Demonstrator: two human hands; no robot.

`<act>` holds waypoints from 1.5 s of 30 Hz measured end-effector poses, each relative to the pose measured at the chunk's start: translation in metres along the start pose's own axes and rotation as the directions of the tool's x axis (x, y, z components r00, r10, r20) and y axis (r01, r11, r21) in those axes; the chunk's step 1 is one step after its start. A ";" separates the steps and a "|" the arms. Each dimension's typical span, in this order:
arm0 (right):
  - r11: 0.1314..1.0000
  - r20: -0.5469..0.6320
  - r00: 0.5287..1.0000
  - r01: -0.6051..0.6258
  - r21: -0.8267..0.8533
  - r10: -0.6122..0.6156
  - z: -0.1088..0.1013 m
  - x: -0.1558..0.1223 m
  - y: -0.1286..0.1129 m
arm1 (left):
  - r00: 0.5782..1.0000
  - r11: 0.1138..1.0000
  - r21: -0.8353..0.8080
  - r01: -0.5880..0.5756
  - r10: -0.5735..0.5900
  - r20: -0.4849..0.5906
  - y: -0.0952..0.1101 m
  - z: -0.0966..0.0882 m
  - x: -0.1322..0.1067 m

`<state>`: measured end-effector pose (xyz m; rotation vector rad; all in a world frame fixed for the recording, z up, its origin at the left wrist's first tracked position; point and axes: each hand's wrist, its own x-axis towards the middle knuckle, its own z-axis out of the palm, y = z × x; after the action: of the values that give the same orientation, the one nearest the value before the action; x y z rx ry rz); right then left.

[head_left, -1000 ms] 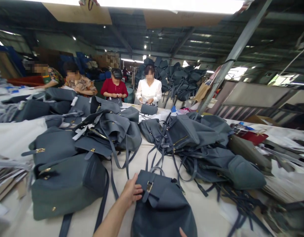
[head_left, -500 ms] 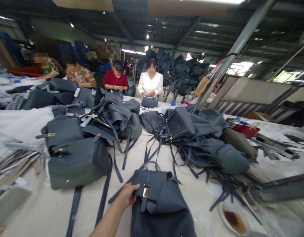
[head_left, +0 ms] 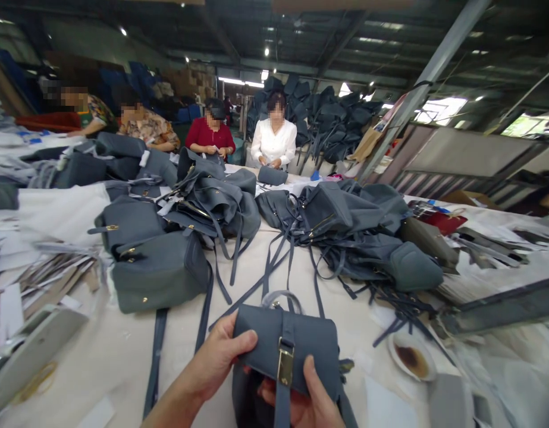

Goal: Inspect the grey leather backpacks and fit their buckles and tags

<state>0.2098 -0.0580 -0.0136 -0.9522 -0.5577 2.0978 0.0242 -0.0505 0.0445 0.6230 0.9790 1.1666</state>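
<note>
A dark blue-grey backpack (head_left: 260,321) lies on the table right in front of me, its flap raised toward me. A strap with a gold clasp (head_left: 285,364) runs down the middle of the flap. My left hand (head_left: 225,345) grips the flap's left side, thumb on top. My right hand (head_left: 312,395) holds the lower right part of the flap, its thumb on the outer face and its other fingers underneath. Behind the flap stands the bag's top handle (head_left: 283,297). Much of the bag's body is hidden by the flap and my hands.
More bags are heaped at left (head_left: 160,273) and right (head_left: 358,232). A white dish with brown liquid (head_left: 410,356) sits at right. Card strips (head_left: 64,279) lie at far left. Across the table, several co-workers stand or sit, one in a white shirt (head_left: 274,142).
My right hand has come into view and taken hold of the flap. The flap is now lifted and spread toward me, while my left hand keeps its grip on the left side.
</note>
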 end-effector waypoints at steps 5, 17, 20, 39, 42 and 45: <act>0.988 -0.104 0.984 0.151 0.038 -0.146 0.031 -0.002 -0.009 | 0.977 0.929 0.367 -0.043 0.115 -0.178 0.003 -0.015 -0.010; 0.981 -0.201 0.964 0.154 -0.121 -0.176 -0.006 0.003 0.023 | 0.934 0.187 0.982 0.008 0.349 -0.074 -0.020 0.031 -0.035; 0.988 -0.201 0.969 0.125 -0.089 -0.140 -0.008 -0.002 0.027 | 0.975 0.223 0.974 0.047 0.201 -0.093 -0.013 0.031 -0.028; 0.999 -0.136 0.990 0.044 -0.018 -0.046 0.012 -0.011 0.010 | 0.991 0.528 0.839 0.131 -0.049 -0.123 -0.005 0.026 -0.024; 0.999 -0.126 0.991 0.040 0.000 -0.040 0.012 -0.013 0.011 | 0.989 0.606 0.782 0.147 -0.072 -0.131 -0.012 0.025 -0.020; 0.999 -0.112 0.993 0.041 -0.017 -0.043 0.013 -0.015 0.011 | 0.992 0.743 0.660 0.110 -0.124 -0.026 -0.017 0.013 -0.013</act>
<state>0.2011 -0.0771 -0.0055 -1.0513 -0.5315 1.9914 0.0424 -0.0672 0.0409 1.1178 1.4094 0.6701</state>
